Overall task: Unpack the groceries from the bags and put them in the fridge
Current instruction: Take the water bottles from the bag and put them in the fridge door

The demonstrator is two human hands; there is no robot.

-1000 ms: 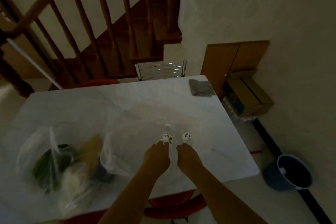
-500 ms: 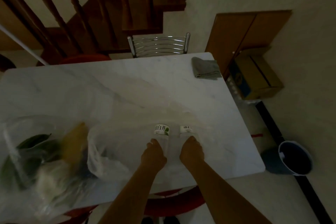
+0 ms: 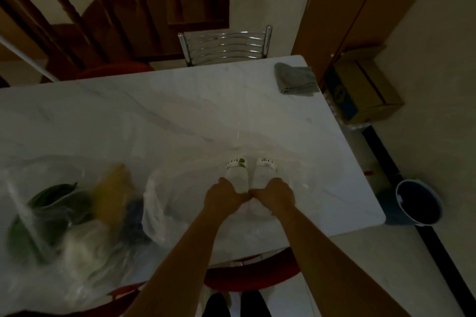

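Both hands have closed in till their knuckles touch: the left hand grips one clear plastic water bottle, the right hand grips the other clear bottle. They're near the white marble table's near-right edge, over a thin clear plastic bag; a vegetable bag sits left.

Both forearms are bare with no sleeves showing, and the left hand and right hand wear nothing.

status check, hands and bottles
Left hand grips left bottle. Right hand grips right bottle. Both bottles over clear bag, nothing blocking.
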